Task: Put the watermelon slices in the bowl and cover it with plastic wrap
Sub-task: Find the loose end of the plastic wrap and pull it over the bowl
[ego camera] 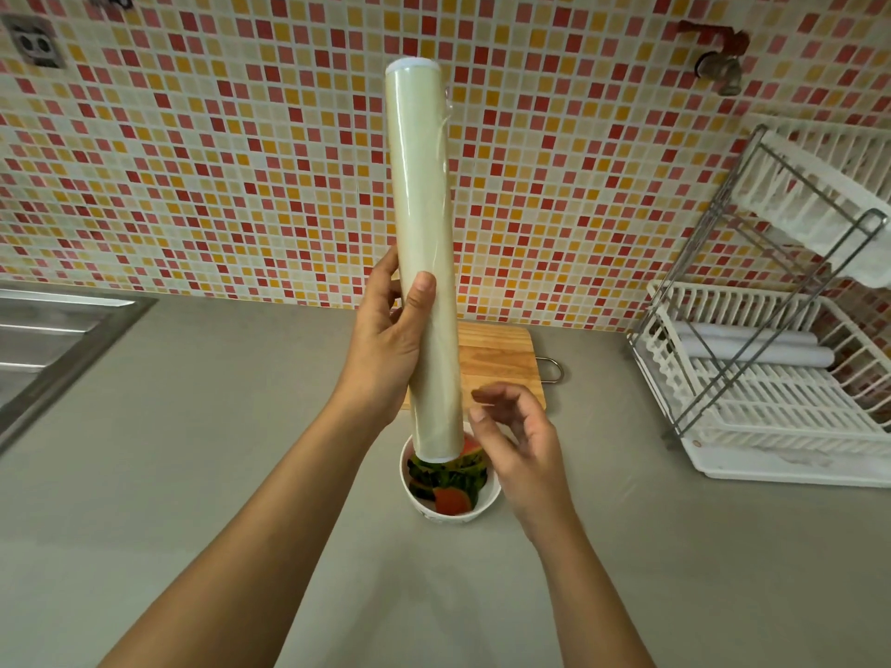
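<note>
You have bright, even, soft light, with only faint shadows on the bench [193, 474]. Detail is sharp throughout. Wide-angle bending curves the tiled wall [193, 161] and leans the dish rack [771, 392] at three o'clock. A mild sheen streaks the plastic wrap roll [424, 209].

The upright wrap roll [424, 262] hangs over the bowl [458, 517] (open counter [217, 450] lies left).
</note>
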### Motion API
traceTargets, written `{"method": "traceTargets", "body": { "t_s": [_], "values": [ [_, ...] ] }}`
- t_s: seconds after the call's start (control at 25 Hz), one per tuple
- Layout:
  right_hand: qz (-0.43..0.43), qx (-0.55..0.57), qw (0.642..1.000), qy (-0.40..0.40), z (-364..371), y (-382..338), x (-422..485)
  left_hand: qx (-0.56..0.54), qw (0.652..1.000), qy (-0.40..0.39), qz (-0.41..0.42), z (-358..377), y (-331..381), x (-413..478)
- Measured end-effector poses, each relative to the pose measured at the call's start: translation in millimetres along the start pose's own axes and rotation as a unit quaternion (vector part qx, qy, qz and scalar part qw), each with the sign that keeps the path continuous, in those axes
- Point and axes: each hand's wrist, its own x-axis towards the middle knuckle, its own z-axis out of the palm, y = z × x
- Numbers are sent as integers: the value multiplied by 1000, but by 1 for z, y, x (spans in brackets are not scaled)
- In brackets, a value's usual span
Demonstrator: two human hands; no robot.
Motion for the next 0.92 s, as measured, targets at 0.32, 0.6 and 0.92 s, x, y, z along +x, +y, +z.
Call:
{"method": "traceTargets", "body": {
  "t_s": [0.32, 0.6, 0.92],
  "values": [
    [-119, -70, 988, 68, 14, -23, 11, 21, 1000, 2, 15, 3, -4, -3],
    [-12, -6, 999, 43, 10, -21, 9, -75, 997, 3, -10, 0, -10, -7],
    [-115, -32, 992, 44, 10, -35, 13, -52, 998, -10, -14, 5, -12, -17]
  ]
}}
